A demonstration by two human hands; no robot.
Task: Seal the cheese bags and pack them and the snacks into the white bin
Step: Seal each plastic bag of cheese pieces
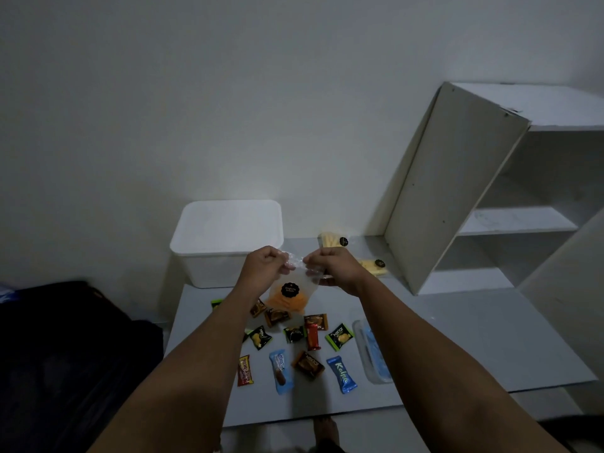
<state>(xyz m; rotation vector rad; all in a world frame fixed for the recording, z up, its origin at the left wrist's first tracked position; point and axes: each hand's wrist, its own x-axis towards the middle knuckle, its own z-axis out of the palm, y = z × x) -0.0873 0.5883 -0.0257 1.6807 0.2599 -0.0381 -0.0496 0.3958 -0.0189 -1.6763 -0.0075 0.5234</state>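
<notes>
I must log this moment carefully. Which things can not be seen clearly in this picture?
- White bin, head view: its near wall hides the inside.
- Orange cheese bag: left hand and right hand cover the top edge, so the seal state is unclear.
- Two pale cheese bags: too small and dim to judge.
- Black label print: blurred.

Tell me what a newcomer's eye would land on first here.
Both hands, left hand and right hand, hold a clear bag of orange cheese up by its top edge, mid-frame above the table. Behind stands the white bin; below, wrapped snacks lie scattered on the grey table.
</notes>
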